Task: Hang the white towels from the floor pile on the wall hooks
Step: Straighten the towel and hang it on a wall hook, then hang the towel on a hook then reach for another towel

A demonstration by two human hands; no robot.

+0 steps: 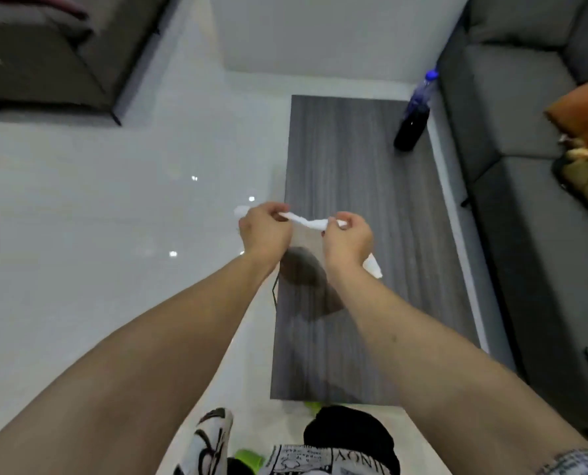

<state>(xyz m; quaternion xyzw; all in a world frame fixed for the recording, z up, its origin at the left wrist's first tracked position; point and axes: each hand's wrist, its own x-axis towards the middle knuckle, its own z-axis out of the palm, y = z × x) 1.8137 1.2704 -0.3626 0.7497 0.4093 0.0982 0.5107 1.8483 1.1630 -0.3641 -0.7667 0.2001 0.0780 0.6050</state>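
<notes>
Head view, overview: a person stands at the near end of a low coffee table (364, 186), both bare arms stretched forward and down over its near half.
Left hand (264, 231): fingers curled, pinching one end of a white towel (308, 222); a little cloth shows beyond the knuckles on the left.
Right hand (349, 236): fingers curled, pinching the other end of the same towel; a loose white corner hangs below the wrist.
Task object, position: the towel is held in the air between the two hands, above the table edge and clear of the glossy floor (97, 207). No floor pile and no wall hooks appear in this view.
Step in hand (judgement): the towel seems to be being drawn out between the hands ahead of hanging.
Doing it well (judgement): keep both pinches near the ends, pull the rolled middle flat, and find an edge or loop before carrying it to a hook; the slack corner could slip.
Towel, material: thin, soft, white, twisted into a narrow rumpled band.
Table, material: flat rectangular top with grey streaked wood grain; the arms' shadow falls on it.
Bottle (414, 118): dark, slim, blue cap, upright at the far right corner.
Sofas (512, 138): grey fabric, boxy cushions; an orange cushion (584, 111) at right.
Floor: pale, polished, reflecting lamp spots.
</notes>
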